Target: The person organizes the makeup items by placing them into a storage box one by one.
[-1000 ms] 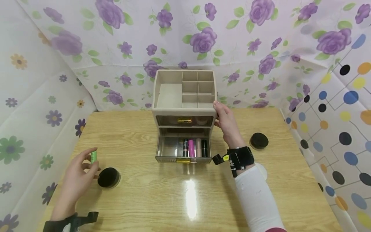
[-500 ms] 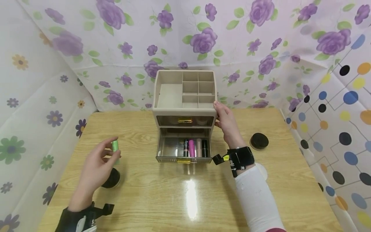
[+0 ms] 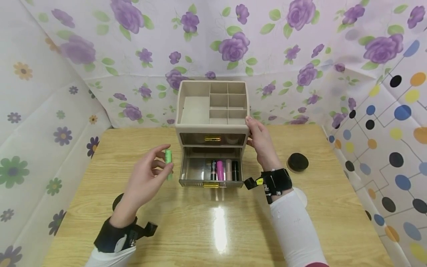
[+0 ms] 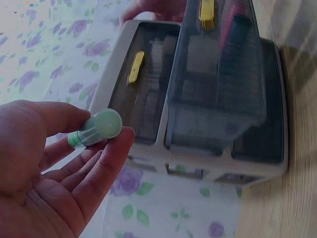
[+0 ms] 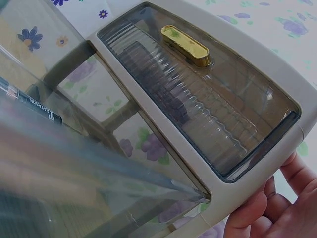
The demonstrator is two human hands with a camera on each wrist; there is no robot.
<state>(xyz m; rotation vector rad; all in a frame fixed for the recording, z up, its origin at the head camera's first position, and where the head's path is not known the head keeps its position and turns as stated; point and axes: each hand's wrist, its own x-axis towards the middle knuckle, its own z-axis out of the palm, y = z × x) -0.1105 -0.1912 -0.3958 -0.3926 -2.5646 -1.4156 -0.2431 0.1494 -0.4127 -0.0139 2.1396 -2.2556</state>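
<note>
My left hand pinches a small green lip balm tube between thumb and fingers, just left of the pulled-out lower drawer. The left wrist view shows the round end of the tube facing the camera. The beige cosmetics organizer stands at the back of the table. My right hand grips its right side. Several lipstick tubes stand side by side in the drawer's right half, one of them magenta. In the right wrist view, curled fingers touch the organizer's side.
A black-lidded jar stands right of the organizer, and a white disc lies partly under the right forearm. Another black-lidded jar is mostly hidden behind the left wrist. The upper drawer is closed. Floral cloth hangs behind.
My left hand has carried the green lip balm tube rightward and slightly up, from beside the left jar to near the open drawer. The right hand and organizer have stayed in place.
</note>
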